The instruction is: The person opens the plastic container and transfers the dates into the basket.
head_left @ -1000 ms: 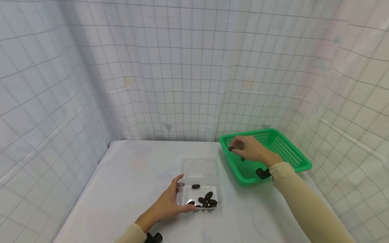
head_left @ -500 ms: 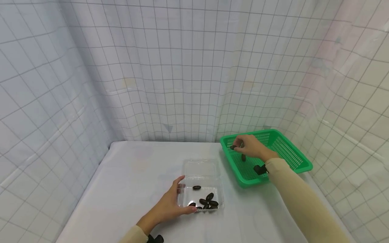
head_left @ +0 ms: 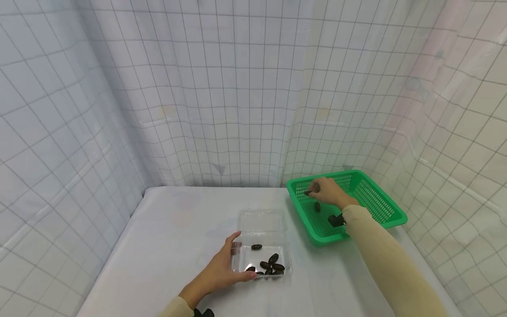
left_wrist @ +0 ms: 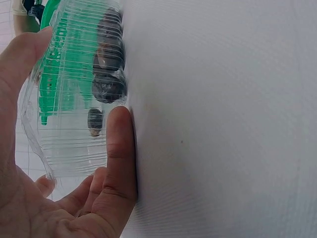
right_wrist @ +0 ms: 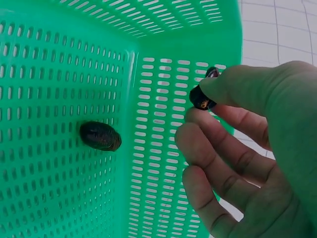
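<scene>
- Dark date [right_wrist: 202, 97] sits pinched in the fingertips of the right hand [head_left: 328, 192], at the upper right of the wrist view, over the green basket [head_left: 380, 207].
- One more date [right_wrist: 100, 136] lies on the basket floor, at the left of that view.
- The left hand [head_left: 222, 272] holds the clear plastic box [head_left: 261, 240] low in the middle, thumb and fingers curled round its side.
- More dates [head_left: 271, 264] lie inside the box on the white table [head_left: 170, 246].

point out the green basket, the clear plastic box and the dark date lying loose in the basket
green perforated plastic basket [head_left: 390, 218]: head view, on its right rim.
clear plastic clamshell box [head_left: 259, 220]: head view, on its open lid.
dark oval date [right_wrist: 100, 136]: right wrist view, on the middle of its body, lying on the basket floor.
</scene>
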`<state>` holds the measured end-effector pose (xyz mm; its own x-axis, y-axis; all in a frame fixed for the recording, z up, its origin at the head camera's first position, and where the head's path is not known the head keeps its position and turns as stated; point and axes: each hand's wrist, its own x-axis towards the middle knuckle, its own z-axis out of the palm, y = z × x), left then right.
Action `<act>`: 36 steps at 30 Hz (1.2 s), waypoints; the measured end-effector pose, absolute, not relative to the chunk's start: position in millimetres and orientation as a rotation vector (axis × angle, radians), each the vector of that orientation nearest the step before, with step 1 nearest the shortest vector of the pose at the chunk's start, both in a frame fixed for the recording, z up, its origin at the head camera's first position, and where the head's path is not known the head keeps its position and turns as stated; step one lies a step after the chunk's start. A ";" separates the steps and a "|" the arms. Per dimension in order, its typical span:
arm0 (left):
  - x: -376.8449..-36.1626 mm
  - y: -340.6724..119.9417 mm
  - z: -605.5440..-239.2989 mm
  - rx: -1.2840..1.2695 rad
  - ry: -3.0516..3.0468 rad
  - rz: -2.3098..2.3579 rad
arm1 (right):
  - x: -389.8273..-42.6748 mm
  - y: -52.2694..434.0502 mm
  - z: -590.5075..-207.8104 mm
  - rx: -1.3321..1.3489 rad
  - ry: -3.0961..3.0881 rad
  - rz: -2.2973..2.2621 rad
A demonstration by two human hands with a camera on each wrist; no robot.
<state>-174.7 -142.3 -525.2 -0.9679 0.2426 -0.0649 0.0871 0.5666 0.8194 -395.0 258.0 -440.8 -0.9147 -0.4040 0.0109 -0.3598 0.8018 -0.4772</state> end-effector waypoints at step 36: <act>-176.8 -142.5 -528.1 0.291 2.660 1.340 | -316.1 253.0 -415.3 -0.786 2.995 -0.741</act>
